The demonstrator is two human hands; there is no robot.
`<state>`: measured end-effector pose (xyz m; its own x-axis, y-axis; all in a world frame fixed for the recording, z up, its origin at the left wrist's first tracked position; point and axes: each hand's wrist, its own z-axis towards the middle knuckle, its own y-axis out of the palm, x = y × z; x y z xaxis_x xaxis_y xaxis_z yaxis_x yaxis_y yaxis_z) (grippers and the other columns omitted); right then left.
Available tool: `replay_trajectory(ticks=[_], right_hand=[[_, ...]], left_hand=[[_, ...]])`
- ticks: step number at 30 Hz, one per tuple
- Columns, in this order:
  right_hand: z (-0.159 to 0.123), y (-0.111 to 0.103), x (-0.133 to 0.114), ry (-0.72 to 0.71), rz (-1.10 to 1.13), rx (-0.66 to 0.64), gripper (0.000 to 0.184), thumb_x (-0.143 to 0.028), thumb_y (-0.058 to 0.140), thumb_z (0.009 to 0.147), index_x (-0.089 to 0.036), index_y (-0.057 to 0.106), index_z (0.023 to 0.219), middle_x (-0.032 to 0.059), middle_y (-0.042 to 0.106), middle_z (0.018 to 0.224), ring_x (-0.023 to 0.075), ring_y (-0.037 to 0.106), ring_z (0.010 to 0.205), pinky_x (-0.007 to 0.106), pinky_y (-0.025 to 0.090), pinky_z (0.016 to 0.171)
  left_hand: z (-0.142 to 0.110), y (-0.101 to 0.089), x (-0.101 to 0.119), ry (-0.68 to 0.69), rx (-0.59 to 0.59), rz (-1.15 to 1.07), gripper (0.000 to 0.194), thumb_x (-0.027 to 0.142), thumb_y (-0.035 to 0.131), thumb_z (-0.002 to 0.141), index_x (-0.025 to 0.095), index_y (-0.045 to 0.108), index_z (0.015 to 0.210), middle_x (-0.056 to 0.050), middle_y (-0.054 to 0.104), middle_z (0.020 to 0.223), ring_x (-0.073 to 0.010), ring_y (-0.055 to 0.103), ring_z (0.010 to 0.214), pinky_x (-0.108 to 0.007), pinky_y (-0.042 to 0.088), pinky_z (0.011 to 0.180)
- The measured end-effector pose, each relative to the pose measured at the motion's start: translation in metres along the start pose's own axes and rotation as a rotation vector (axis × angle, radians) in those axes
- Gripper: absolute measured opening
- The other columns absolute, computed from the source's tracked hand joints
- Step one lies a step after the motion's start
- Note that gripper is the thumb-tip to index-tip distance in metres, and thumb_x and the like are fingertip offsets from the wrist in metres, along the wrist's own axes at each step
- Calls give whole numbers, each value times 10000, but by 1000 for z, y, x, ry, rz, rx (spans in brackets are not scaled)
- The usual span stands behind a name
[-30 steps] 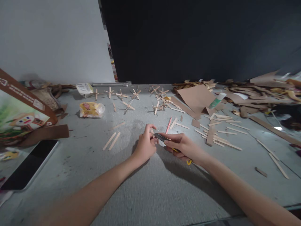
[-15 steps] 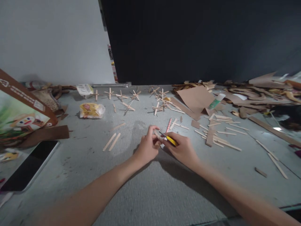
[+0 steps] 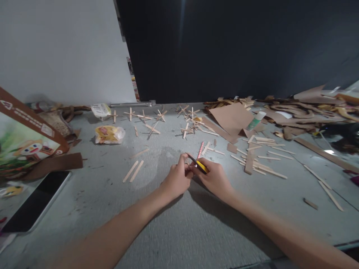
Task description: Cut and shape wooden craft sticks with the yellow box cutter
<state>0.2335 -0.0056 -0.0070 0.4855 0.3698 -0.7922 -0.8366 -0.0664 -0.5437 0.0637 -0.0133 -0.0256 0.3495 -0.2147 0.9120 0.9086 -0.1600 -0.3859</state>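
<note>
As the head view looks down on the bench (image 3: 157, 224), the right hand (image 3: 215, 177) is closed around a yellow-and-black cutter (image 3: 199, 164), and the left hand (image 3: 177, 178) is curled narrow beside it, the fingertips of both nearly meeting; whether the left grips something small between thumb and finger, I cannot tell. With the cutter's dark end so near the left fingers, a slip of the right hand's hold or a sudden push could nick them, and a poor pinch on the left could let a small piece twist away. The cutter sits in front of the person, near a striped straw (image 3: 200, 149), its long axis slanting: the dark end points forward and to the left, the yellow end back and right into the palm. A loose stick (image 3: 130, 171) lies to the left, well apart from the hands.
</note>
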Motion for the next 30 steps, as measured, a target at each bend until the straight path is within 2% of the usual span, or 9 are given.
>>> replay_trajectory(ticks=[6, 13, 18, 22, 27, 30], right_hand=[[-1, -1, -8, 59, 36, -8, 264, -458, 611, 915, -213, 689, 852, 48, 732, 728, 200, 632, 645, 292, 460, 626], [-5, 1, -9, 75, 2, 26, 281, -475, 615, 910, -225, 648, 786, 40, 699, 677, 183, 585, 602, 285, 423, 589], [-6, 1, -11, 60, 28, -6, 261, -449, 594, 929, -206, 679, 887, 37, 707, 724, 191, 601, 636, 291, 441, 629], [-3, -2, -11, 50, 61, -40, 252, -441, 601, 936, -207, 645, 854, 28, 678, 721, 191, 597, 661, 290, 429, 636], [3, -6, -9, 72, 125, -79, 301, -486, 635, 900, -215, 599, 774, -4, 584, 675, 165, 506, 641, 288, 387, 613], [5, -10, -9, 176, 254, -166, 348, -530, 663, 876, -226, 562, 740, -43, 483, 597, 128, 408, 554, 271, 339, 541]], left_hand=[[-1, 1, 1, -9, 19, 22, 472, 85, 584, 907, 202, 485, 1353, -104, 825, 1004, -246, 787, 958, -326, 541, 827], [-4, -2, 1, 31, 3, 86, 486, 63, 550, 895, 233, 484, 1344, -35, 800, 887, -204, 745, 786, -283, 515, 754], [-6, -1, 1, 11, 5, 97, 431, 100, 544, 937, 211, 480, 1348, -83, 807, 946, -238, 762, 859, -308, 523, 776], [-6, -1, 5, 14, 20, 79, 356, 161, 565, 975, 218, 509, 1322, -92, 815, 965, -247, 775, 899, -318, 529, 793], [-7, -1, 10, -15, -1, 86, 397, 156, 572, 972, 248, 527, 1355, -82, 823, 980, -256, 786, 915, -315, 539, 785], [-8, 0, 9, 9, -29, 72, 439, 150, 574, 970, 253, 510, 1392, -95, 826, 1045, -255, 788, 946, -323, 550, 811]])
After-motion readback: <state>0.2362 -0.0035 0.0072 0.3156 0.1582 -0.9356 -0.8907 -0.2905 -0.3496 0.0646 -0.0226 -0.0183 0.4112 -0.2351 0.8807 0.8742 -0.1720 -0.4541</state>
